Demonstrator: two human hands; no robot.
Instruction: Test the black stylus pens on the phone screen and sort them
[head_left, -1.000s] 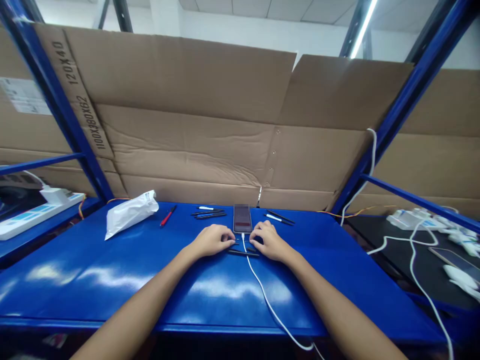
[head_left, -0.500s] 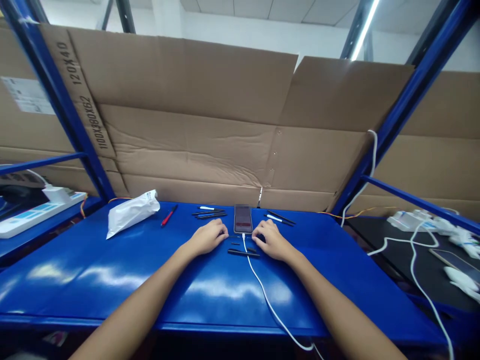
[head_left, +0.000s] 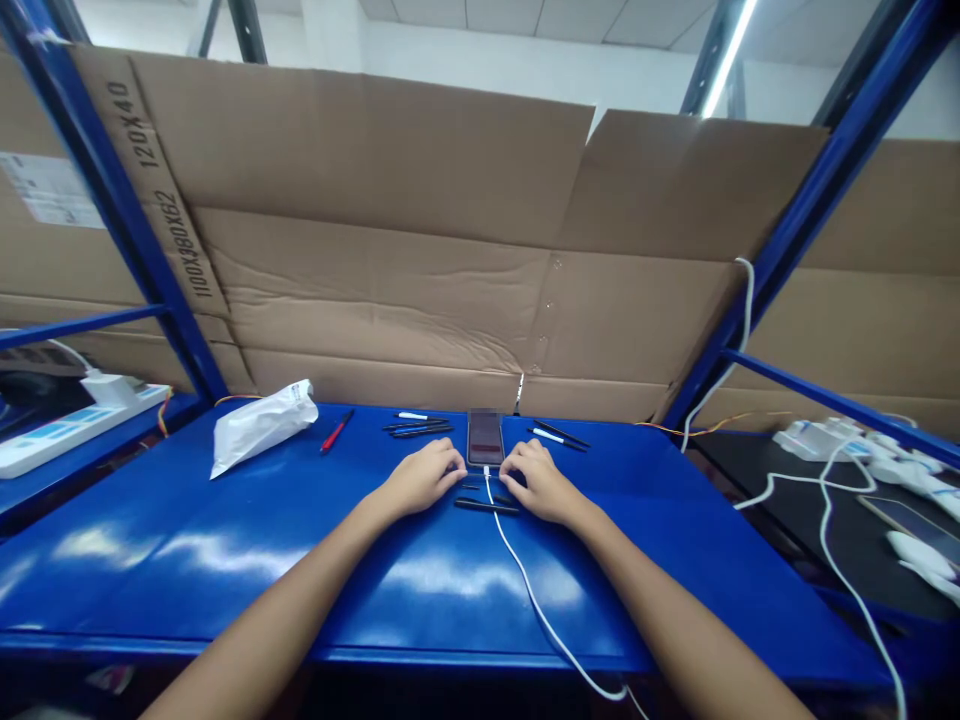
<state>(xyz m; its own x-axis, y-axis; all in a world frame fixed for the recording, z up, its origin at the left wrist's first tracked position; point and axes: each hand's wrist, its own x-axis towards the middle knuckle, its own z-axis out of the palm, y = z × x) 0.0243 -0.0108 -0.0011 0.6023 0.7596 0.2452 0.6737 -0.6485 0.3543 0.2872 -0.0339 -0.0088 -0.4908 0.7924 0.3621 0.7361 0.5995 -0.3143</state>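
My left hand (head_left: 426, 474) rests on the blue tabletop with thumb and fingers pinched together, left of a phone's (head_left: 485, 438) lower end. On the phone's other side my right hand (head_left: 541, 482) is closed in a similar pinch. Whatever lies in either pinch is too small to make out. A white charging cable (head_left: 517, 563) plugs into the phone and runs down between my forearms. Across the cable lies a black pen barrel (head_left: 486, 507), with a small dark piece (head_left: 470, 487) just above it.
Several pens (head_left: 417, 427) lie behind my left hand, and two more (head_left: 559, 436) behind my right. A red pen (head_left: 337, 432) and a white plastic packet (head_left: 262, 427) are farther left. Cardboard (head_left: 390, 310) walls the back. Power strips (head_left: 82, 425) stand on the side shelves.
My left hand has shifted slightly right and my right hand slightly left, so the fingertips are closer together below the phone. The pens and phone stay in place.
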